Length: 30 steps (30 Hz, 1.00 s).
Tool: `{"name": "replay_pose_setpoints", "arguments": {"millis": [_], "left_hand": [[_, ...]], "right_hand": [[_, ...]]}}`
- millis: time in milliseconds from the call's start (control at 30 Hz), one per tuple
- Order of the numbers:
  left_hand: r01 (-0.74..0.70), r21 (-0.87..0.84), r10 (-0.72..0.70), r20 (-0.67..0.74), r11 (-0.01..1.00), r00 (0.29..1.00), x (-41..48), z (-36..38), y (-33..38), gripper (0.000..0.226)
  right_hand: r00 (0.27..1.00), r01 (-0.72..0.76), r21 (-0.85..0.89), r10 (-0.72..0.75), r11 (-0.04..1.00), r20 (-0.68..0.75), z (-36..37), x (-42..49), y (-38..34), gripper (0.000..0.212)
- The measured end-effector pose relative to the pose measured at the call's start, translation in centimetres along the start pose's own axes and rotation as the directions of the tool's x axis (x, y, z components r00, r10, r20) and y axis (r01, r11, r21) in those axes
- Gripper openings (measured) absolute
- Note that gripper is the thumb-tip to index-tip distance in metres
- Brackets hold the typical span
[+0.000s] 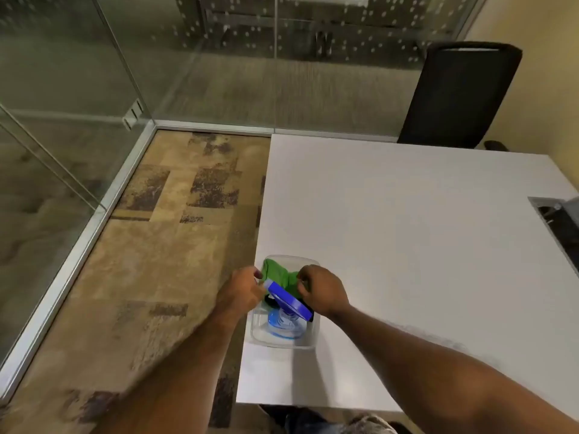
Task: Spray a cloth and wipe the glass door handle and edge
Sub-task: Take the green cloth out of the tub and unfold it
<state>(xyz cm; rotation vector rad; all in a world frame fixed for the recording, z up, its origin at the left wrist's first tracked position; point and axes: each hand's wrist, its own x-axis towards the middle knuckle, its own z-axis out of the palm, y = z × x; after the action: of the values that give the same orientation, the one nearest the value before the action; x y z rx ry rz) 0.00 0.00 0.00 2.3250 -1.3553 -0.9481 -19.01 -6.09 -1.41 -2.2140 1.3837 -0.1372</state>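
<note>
A clear plastic bin (308,339) stands at the left edge of the white table (407,230). Inside it lie a green cloth (279,272) and a blue spray bottle (289,300), tilted on its side across the bin. My left hand (241,291) reaches in from the bin's left side, with its fingers closed on the bottle's upper end. My right hand (322,291) is over the bin's right side, fingers curled down onto the green cloth. Motion blur hides the exact grip. No door handle is in view.
Glass walls (200,73) with a metal floor track (94,220) enclose the patterned carpet (163,245) to the left. A glass panel edge (50,167) slants at far left. A black office chair (460,95) stands behind the table. A cable cut-out (557,214) sits at the table's right.
</note>
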Motion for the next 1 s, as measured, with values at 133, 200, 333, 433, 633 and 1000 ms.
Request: {"name": "replay_pose_setpoints", "arguments": {"millis": [133, 200, 333, 433, 633, 1000], "left_hand": [[0.068, 0.043, -0.069, 0.030, 0.997, 0.997, 0.8, 0.9, 0.6, 0.033], [0.082, 0.064, -0.084, 0.033, 0.995, 0.996, 1.1, 1.3, 0.8, 0.038], [0.104, 0.108, -0.107, 0.020, 0.989, 0.994, 1.8, 1.6, 1.0, 0.056], [0.116, 0.114, -0.118, 0.012, 0.987, 0.993, 2.0, 2.0, 1.5, 0.065], [0.194, 0.189, -0.192, -0.033, 0.962, 0.981, 2.3, 2.6, 2.1, 0.051], [0.085, 0.120, -0.080, -0.043, 0.989, 0.996, 2.2, 2.9, 2.4, 0.031]], "right_hand": [[0.992, 0.069, -0.200, -0.046, 0.977, 0.118, -0.2, 1.6, -0.6, 0.033], [0.984, 0.067, -0.279, -0.017, 0.958, 0.176, 0.0, 2.4, -0.6, 0.033], [0.971, 0.079, -0.393, 0.020, 0.916, 0.240, 0.4, 3.4, -0.4, 0.032], [0.967, 0.084, -0.392, 0.019, 0.916, 0.253, 0.6, 4.1, -0.6, 0.033], [0.961, 0.056, -0.210, 0.004, 0.976, 0.277, 1.1, 4.5, -0.3, 0.041], [0.962, 0.053, 0.029, -0.059, 0.998, 0.268, 1.9, 3.9, -0.2, 0.042]]}}
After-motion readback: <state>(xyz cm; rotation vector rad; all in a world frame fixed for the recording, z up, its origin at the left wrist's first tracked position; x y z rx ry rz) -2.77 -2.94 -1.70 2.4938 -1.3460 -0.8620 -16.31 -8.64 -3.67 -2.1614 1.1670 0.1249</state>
